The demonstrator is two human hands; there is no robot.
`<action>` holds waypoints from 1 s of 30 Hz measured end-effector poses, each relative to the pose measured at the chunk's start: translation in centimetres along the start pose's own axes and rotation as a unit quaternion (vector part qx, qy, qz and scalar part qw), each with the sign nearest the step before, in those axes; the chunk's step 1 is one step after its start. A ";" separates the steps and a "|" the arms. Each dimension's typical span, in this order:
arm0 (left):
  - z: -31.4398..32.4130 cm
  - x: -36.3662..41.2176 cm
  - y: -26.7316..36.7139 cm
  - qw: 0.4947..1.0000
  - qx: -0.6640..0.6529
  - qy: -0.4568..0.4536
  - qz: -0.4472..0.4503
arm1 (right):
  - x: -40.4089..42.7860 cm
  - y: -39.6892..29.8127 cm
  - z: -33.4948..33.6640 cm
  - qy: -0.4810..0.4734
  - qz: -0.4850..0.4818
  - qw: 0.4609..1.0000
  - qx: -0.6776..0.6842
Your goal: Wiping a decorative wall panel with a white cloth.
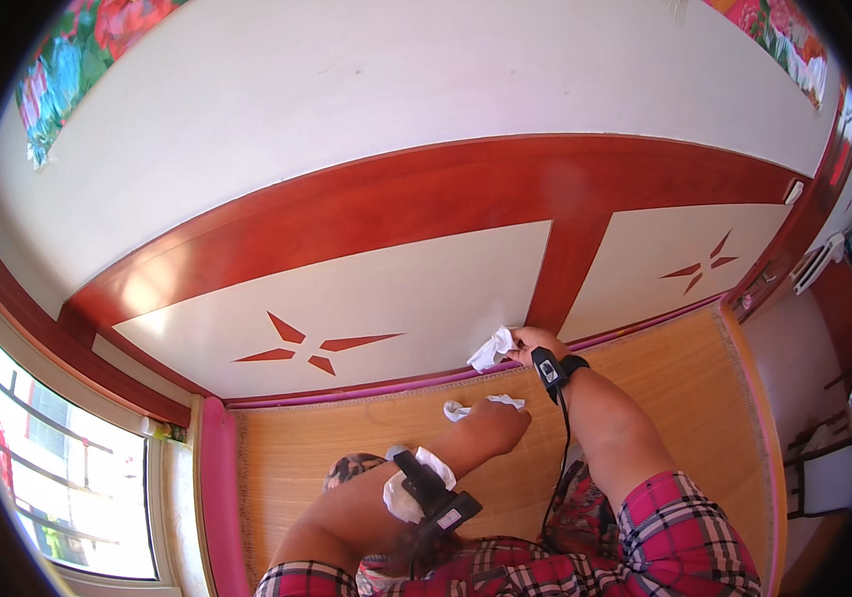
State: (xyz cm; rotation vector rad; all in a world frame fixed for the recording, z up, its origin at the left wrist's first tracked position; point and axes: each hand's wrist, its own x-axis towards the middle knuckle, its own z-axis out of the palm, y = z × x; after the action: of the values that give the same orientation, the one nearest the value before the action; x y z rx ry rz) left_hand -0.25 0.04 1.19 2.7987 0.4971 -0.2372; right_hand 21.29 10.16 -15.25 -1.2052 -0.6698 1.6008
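My right hand (543, 345) grips a crumpled white tissue or thin cloth (493, 349) low against the wall panelling, beside the red wooden upright (571, 261). The tissue lies over the bottom edge of a white panel (426, 283) that carries a red four-pointed star design (306, 347). My left hand (502, 427) is curled around another white tissue or cloth (458, 410), above the woven mat (306, 448). Its fingers are mostly hidden from this angle. Both wrists wear black strapped devices, and white material is wrapped under the left one.
A barred window (60, 463) is at the left, with a small bottle-like container (161, 428) on its ledge. Pink edging (218, 463) borders the mat. A small white object (793, 192) rests on the red rail at the right. A chair (825, 474) stands beyond the mat's right edge.
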 end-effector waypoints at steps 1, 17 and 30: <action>0.3 -0.7 -0.5 1.000 0.007 -0.008 -0.013 | -1.1 -1.6 4.0 0.076 0.136 0.964 0.218; -0.3 -0.4 -0.3 1.000 0.005 -0.016 -0.012 | -7.8 -11.7 15.0 0.019 -0.015 0.971 0.239; -0.6 -0.3 -0.2 1.000 0.014 -0.022 0.002 | -10.5 -15.6 19.1 -0.001 -0.315 0.928 0.199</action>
State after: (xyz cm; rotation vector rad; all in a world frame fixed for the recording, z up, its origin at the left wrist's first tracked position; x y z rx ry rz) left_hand -0.50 0.32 1.80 2.8145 0.4803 -0.3066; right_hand 9.65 8.53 8.83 -0.5993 -0.6121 1.1150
